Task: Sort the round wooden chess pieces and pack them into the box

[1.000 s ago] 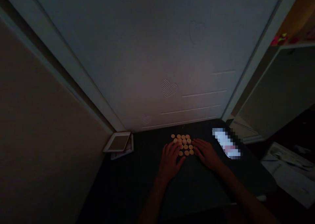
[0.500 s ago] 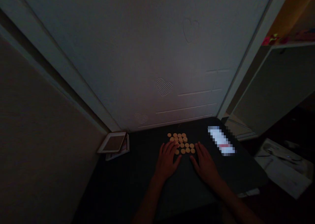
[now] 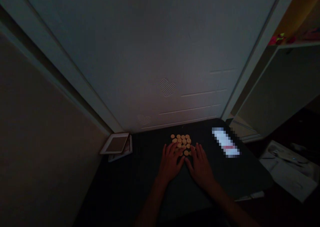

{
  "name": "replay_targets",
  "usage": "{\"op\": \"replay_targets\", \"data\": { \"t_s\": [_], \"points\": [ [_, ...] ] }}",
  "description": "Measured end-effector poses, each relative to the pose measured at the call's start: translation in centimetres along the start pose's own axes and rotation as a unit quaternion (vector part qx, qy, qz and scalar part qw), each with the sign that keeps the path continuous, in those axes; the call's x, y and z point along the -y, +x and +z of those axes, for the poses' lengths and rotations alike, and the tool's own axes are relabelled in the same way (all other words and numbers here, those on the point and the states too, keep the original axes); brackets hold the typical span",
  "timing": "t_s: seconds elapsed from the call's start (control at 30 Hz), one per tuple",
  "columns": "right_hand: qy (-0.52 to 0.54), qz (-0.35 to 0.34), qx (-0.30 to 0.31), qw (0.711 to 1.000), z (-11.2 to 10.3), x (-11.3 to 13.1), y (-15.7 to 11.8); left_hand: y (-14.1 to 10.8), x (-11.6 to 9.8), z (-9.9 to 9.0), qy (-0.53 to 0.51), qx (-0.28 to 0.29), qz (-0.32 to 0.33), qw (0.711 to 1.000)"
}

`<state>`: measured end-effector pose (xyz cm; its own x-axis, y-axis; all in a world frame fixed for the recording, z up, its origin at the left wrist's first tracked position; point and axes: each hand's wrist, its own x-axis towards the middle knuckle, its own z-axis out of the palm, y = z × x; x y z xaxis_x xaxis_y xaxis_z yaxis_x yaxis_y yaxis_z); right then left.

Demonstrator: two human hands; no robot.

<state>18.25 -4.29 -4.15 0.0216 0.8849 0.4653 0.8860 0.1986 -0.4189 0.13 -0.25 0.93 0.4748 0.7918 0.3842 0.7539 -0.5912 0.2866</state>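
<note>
Several small round tan discs lie in close rows on the dark table. My left hand rests at their left side with its fingers spread, and its fingertips cover some of the discs. From the right, my right hand lies flat with fingers stretched out, its fingertips over the discs at the near right. The two thumbs almost meet just in front of the rows. Dim light and the fingers hide part of the nearest discs.
At the table's left back corner lie stacked frame-like flat items. A bright, pixelated oblong lies to the right. Behind stands a pale panel with heart patterns. A white box is low at the right.
My right hand has moved left, onto the near-right discs, and its thumb has come close to the left one. My left hand has stayed nearly in place.
</note>
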Motion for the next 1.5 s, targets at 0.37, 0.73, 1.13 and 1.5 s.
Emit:
{"op": "replay_targets", "data": {
  "t_s": [0.37,0.73,1.13,1.5],
  "points": [
    [0.048,-0.013,-0.025,0.998,-0.6,-2.1,4.8,0.0,0.6,0.4,-0.037,-0.064,-0.021,0.997],
    [0.086,-0.054,-0.01,0.995,0.3,-3.3,7.5,-2.7,6.6,-1.6,0.0,-0.154,-0.163,0.975],
    [0.098,-0.023,0.004,0.995,0.7,-3.6,7.6,-5.8,4.4,-1.7,0.009,-0.042,-0.099,0.994],
    [0.122,0.015,-0.014,0.992,-1.2,-7.6,8.5,4.0,5.1,-1.1,-0.069,0.01,-0.121,0.99]
  ]
}}
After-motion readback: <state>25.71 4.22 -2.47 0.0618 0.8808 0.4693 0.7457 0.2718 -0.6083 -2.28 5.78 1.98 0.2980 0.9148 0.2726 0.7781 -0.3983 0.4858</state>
